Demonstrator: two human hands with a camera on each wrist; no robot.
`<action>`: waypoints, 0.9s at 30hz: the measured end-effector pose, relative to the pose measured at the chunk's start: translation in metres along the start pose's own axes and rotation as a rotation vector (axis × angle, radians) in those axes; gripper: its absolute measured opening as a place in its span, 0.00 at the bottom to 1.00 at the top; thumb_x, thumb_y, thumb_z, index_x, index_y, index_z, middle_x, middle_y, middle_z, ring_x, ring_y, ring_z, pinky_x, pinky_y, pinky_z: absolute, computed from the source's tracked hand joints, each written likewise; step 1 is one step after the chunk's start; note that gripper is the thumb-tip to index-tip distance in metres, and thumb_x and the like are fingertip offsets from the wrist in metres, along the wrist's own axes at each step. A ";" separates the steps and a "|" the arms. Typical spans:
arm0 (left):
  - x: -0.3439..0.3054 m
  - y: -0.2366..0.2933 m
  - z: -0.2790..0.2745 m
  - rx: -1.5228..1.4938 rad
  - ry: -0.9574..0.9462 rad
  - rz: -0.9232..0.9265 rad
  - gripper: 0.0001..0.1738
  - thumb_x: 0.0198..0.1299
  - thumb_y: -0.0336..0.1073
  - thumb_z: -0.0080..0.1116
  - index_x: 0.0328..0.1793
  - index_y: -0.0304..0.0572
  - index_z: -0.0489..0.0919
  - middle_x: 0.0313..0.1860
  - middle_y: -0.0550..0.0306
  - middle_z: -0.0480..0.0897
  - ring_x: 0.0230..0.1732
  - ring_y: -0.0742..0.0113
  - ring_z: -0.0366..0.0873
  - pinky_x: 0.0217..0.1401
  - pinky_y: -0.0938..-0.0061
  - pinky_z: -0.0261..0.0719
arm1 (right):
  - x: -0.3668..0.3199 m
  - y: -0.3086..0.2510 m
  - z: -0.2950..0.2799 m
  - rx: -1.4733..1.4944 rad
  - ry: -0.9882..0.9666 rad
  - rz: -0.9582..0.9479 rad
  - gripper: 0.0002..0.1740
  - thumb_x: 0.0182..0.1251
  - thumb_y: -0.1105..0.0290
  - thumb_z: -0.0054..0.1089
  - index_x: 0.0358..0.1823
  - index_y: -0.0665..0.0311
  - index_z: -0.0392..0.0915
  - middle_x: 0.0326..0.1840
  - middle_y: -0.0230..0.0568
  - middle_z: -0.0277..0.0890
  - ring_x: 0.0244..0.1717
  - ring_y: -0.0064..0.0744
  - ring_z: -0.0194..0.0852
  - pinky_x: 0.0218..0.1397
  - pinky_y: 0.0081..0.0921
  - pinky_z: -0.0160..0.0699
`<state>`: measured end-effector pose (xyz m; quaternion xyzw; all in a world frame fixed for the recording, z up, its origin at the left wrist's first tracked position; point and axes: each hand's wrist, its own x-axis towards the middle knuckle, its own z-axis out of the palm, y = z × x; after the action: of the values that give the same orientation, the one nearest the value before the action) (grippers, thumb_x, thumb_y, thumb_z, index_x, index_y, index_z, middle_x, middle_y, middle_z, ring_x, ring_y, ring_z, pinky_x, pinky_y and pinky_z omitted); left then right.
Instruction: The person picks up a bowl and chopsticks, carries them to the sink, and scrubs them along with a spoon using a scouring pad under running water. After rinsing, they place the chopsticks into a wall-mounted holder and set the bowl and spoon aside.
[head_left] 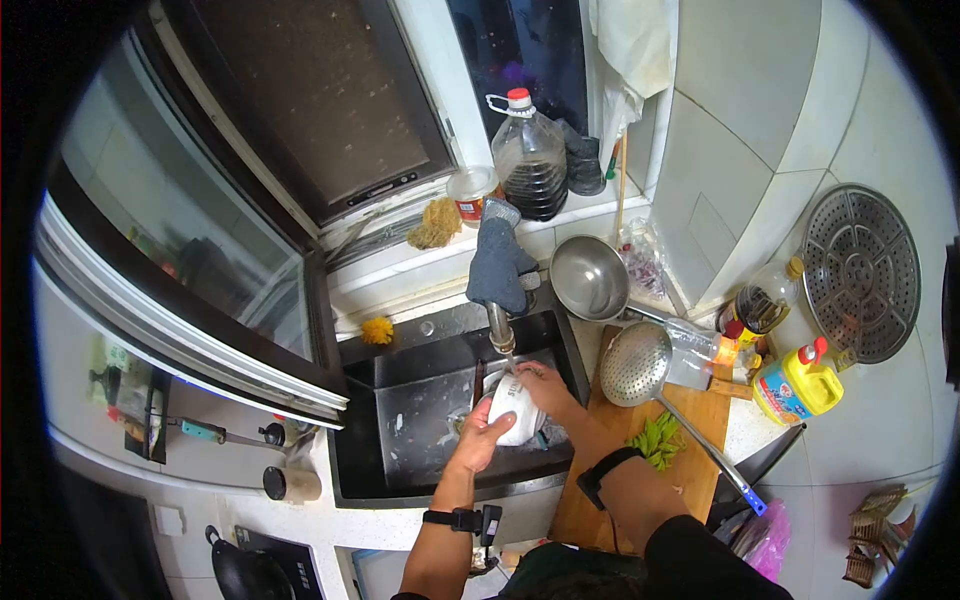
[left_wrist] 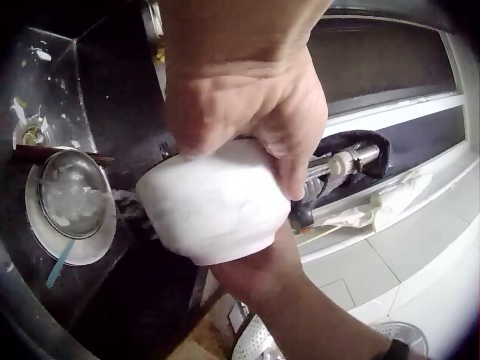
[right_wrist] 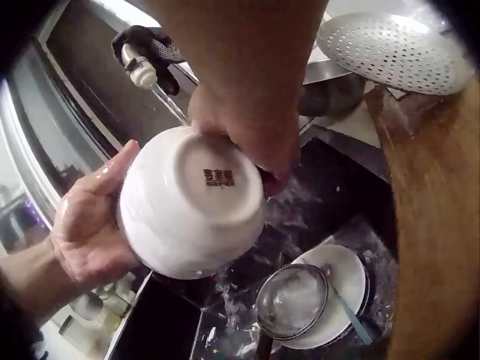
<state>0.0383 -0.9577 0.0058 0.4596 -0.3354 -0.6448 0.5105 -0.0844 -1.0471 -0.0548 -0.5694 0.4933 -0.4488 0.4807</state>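
A white bowl [head_left: 517,418] is tilted over the black sink [head_left: 362,440], its underside with a small dark printed mark facing the right wrist camera. My left hand [head_left: 480,440] grips the bowl's side, thumb on the outer wall. From the other side my right hand [head_left: 545,388] holds the bowl by its rim; some of its fingers are hidden behind the bowl. Water runs from the faucet [head_left: 501,330] beside the right hand. Below, in the sink, a round mesh strainer [right_wrist: 292,304] lies over a white dish [right_wrist: 346,274], with a blue-green handle [right_wrist: 352,319] across the dish.
Right of the sink, a wooden cutting board [head_left: 600,480] bears green leaves [head_left: 657,440] and a perforated skimmer [head_left: 636,364]. Behind it sits a metal pan [head_left: 588,278]. A dark cloth [head_left: 497,262] drapes the faucet. The open window [head_left: 200,230] reaches over the left side.
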 end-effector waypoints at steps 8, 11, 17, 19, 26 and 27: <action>0.015 -0.001 -0.008 0.231 0.165 -0.092 0.16 0.59 0.25 0.54 0.55 0.38 0.73 0.47 0.60 0.79 0.47 0.72 0.75 0.50 0.77 0.74 | -0.044 -0.071 0.010 -0.099 -0.104 -0.476 0.07 0.51 0.68 0.65 0.30 0.63 0.79 0.36 0.45 0.73 0.42 0.46 0.74 0.46 0.36 0.72; 0.020 -0.015 -0.014 -0.015 0.087 -0.014 0.16 0.61 0.26 0.53 0.56 0.38 0.72 0.47 0.59 0.79 0.48 0.70 0.76 0.52 0.76 0.73 | -0.029 -0.067 0.005 -0.152 -0.036 -0.556 0.08 0.52 0.67 0.64 0.30 0.63 0.79 0.35 0.45 0.73 0.41 0.47 0.73 0.46 0.37 0.72; 0.005 0.012 0.020 -0.483 0.189 0.083 0.19 0.61 0.31 0.57 0.58 0.42 0.71 0.53 0.56 0.78 0.54 0.66 0.75 0.61 0.65 0.72 | 0.010 -0.001 -0.007 0.519 0.059 0.373 0.14 0.66 0.61 0.51 0.39 0.67 0.76 0.38 0.38 0.75 0.40 0.31 0.71 0.46 0.30 0.70; 0.012 0.010 0.029 -0.658 0.264 0.106 0.19 0.61 0.32 0.57 0.58 0.44 0.71 0.54 0.57 0.77 0.56 0.63 0.75 0.63 0.63 0.71 | -0.013 -0.001 0.000 0.559 0.245 0.354 0.14 0.66 0.62 0.52 0.40 0.68 0.75 0.39 0.39 0.74 0.41 0.31 0.70 0.47 0.30 0.69; 0.040 -0.023 0.008 -0.669 0.330 -0.042 0.13 0.62 0.34 0.56 0.53 0.45 0.73 0.50 0.57 0.78 0.51 0.61 0.77 0.56 0.66 0.76 | -0.060 -0.043 0.020 -0.134 0.284 -0.259 0.08 0.55 0.70 0.60 0.37 0.61 0.75 0.40 0.47 0.69 0.49 0.48 0.67 0.54 0.36 0.65; 0.040 -0.033 0.000 -0.760 0.227 -0.070 0.15 0.63 0.35 0.55 0.54 0.45 0.73 0.52 0.57 0.78 0.51 0.61 0.76 0.57 0.65 0.75 | -0.058 -0.052 0.019 -0.172 0.217 -0.324 0.08 0.56 0.69 0.60 0.37 0.61 0.75 0.40 0.47 0.69 0.50 0.50 0.66 0.54 0.38 0.65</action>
<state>0.0242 -0.9881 -0.0338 0.3175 0.0017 -0.6849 0.6558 -0.0653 -0.9847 -0.0084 -0.6285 0.4808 -0.5351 0.2958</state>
